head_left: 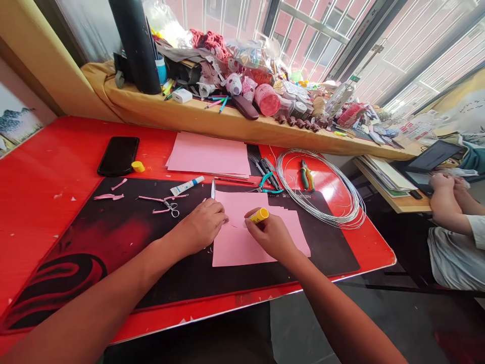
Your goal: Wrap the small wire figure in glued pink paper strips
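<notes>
My right hand (276, 235) grips a yellow glue stick (259, 216), its lower end tilted down to the pink paper (242, 253) on the black desk mat. At the left edge of that paper rests my left hand (202, 225), fingers bunched together; whatever they pinch is hidden. A pointed metal blade (212, 189) sticks out just beyond the left hand. Farther up lies a white and blue tube (187, 186). A yellow cap (138, 166) sits beside the black phone (118, 155). Pink-wrapped wire pieces with small rings (172, 208) lie left of my left hand.
Behind the paper are a pink paper stack (208, 154) and teal-handled pliers (267, 184). A wire coil (322, 217) and green-yellow pliers (306, 177) lie at right. The ledge (170, 116) is crowded with craft items. Another person's arms (450, 197) rest at a neighbouring desk.
</notes>
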### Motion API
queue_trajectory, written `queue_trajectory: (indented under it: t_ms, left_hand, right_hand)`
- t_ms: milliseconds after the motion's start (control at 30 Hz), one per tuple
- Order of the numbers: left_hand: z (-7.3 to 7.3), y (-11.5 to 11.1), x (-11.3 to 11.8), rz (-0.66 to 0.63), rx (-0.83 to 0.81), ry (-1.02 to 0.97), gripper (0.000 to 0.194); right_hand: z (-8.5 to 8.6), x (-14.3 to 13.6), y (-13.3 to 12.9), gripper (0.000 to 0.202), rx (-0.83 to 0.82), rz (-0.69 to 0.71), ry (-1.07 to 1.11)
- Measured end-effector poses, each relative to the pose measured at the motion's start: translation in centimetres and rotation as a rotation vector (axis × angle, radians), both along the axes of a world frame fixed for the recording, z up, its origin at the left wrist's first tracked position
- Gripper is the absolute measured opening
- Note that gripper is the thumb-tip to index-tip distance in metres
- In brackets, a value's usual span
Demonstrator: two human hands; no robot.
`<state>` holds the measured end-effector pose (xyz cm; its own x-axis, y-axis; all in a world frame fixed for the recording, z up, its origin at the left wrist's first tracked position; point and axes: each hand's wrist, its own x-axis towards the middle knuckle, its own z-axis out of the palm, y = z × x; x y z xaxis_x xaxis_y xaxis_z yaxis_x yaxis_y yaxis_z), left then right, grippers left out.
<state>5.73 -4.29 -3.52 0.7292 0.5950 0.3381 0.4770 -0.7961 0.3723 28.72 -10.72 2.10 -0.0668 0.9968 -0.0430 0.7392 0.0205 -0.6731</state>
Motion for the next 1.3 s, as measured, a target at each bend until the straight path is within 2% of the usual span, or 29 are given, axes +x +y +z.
queue_trajectory:
  t_ms: [200,400,567,667,833,1000,1100,1300]
  left_hand:
    - [0.2,0.0,0.0,0.006,-0.039,-0.024,0.030]
    - [0.0,0.1,0.0,0.010,-0.068,-0.045,0.029]
    - [-0.2,0.2,0.1,-0.004,-0.020,0.003,0.030]
    - [-0.2,0.2,0.2,-0.003,0.010,0.025,0.028]
    - [-0.2,0.1,0.2,-0.007,0.002,0.042,0.028]
    - [-0.6,0.1,0.1,0.010,-0.022,0.004,0.029]
    - [-0.7,0.1,0.0,0.006,-0.028,-0.008,0.029]
    - [-0.5,0.1,-0.1,0.005,-0.038,-0.025,0.030]
  right_hand:
    - [-0.7,-2.0,1.1,0.016,0.010,0.080,-0.018]
    - [-1.6,-2.9,1.6,0.014,-0.001,0.102,-0.048]
    - [-1.2,-3.2,1.5,0.015,0.017,0.131,-0.252]
    - [-0.8,-2.8,1.3,0.016,0.002,0.137,-0.295]
    - [-0.3,-0.7,0.3,0.014,-0.063,0.081,-0.240]
    - [0.2,1.1,-0.3,0.020,-0.043,-0.034,-0.010]
    - [0.2,0.6,0.4,0.021,-0.008,-0.050,0.065]
    - [-1.1,-2.1,2.7,0.019,0.008,0.070,0.005]
